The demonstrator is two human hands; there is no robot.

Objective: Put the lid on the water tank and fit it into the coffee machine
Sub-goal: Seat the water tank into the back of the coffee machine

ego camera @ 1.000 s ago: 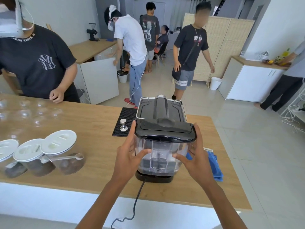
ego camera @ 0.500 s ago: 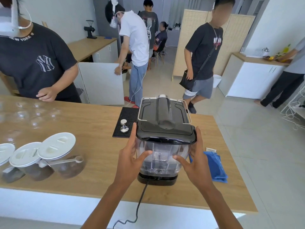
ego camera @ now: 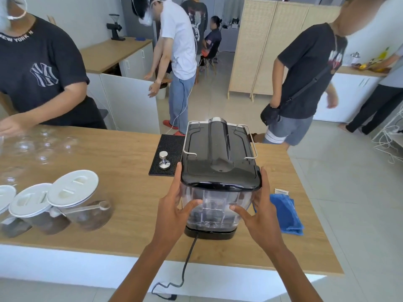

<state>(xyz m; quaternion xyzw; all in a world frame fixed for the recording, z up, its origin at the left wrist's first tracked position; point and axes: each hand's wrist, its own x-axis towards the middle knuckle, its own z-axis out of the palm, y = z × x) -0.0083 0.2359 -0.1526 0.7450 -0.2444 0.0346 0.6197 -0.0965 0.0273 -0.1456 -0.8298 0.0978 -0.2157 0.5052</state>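
The black coffee machine [ego camera: 218, 149] stands on the wooden counter [ego camera: 109, 153] with its back towards me. The clear water tank [ego camera: 214, 209] sits at the machine's rear on the black base, with its black lid [ego camera: 220, 182] on top. My left hand [ego camera: 174, 211] presses the tank's left side, thumb across its front. My right hand [ego camera: 259, 212] holds the tank's right side in the same way.
A tamper [ego camera: 164, 160] stands on a black rubber mat [ego camera: 166, 155] left of the machine. Three white-lidded jars [ego camera: 74, 199] of coffee with a scoop sit at the left. A blue cloth [ego camera: 285, 211] lies to the right. The power cord [ego camera: 185, 264] hangs over the counter edge. A person stands behind the counter, others beyond.
My view has shifted slightly, and my hands stay on the tank's sides. The person in dark clothes walks to the right behind the counter.
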